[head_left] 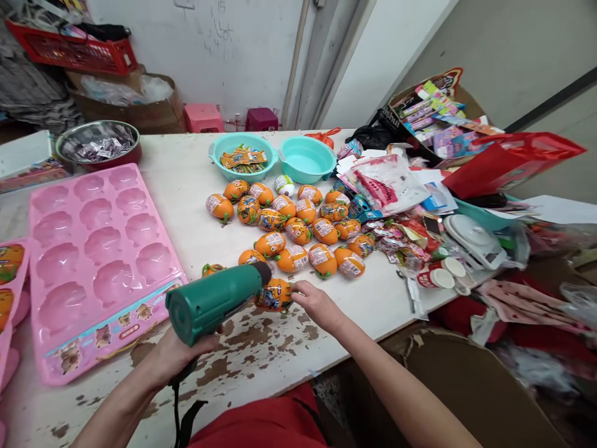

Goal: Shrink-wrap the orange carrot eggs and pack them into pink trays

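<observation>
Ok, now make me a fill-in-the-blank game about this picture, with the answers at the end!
1. The left hand holds a blower-shaped tool coloured ____.
2. The right hand has its fingertips at one end of an egg that is mostly ____.
3. The large hollowed tray is ____.
4. The turquoise bowl with packets in it stands to the ____ of the other turquoise bowl.

Missing words: green; orange; pink; left.

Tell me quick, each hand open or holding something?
Left hand: closed, holding the green heat gun.
Right hand: fingers against an orange egg; grip unclear.
</observation>
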`<state>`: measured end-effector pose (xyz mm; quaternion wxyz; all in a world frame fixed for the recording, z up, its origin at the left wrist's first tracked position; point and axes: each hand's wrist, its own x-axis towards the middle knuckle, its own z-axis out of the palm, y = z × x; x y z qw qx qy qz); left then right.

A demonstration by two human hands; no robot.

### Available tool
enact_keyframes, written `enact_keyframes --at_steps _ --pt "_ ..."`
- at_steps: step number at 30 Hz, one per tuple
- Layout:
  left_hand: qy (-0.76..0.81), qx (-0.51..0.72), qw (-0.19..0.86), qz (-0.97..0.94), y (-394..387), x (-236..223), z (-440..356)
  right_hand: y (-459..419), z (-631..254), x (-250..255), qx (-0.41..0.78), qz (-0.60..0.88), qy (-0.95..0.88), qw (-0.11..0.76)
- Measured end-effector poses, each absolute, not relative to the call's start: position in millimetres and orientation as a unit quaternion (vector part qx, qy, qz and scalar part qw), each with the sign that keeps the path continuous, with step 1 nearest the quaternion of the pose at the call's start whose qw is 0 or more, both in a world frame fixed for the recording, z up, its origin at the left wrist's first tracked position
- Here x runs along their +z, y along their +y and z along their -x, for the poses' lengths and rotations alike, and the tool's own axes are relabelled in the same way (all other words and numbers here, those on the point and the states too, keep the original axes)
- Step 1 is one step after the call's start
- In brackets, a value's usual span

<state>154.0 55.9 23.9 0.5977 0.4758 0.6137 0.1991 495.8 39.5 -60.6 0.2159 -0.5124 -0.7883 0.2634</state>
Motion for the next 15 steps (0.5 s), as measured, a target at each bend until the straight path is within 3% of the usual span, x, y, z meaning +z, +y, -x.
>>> enact_keyframes --at_steps 6,10,15 --pt "0.627 0.164 0.637 -0.418 10.6 4.8 -118.5 10.5 -491.8 -94.0 0.309 0.629 -0.573 0.425" --pt "0.612 0.221 0.665 -0.367 -14.5 15.9 -113.8 10.8 -452.9 -108.5 0.367 0.627 -0.530 0.437" --pt "0.651 0.313 0.611 -0.323 -6.8 28.1 -110.3 40.9 -389.1 -114.2 0.396 0.608 -0.524 0.446"
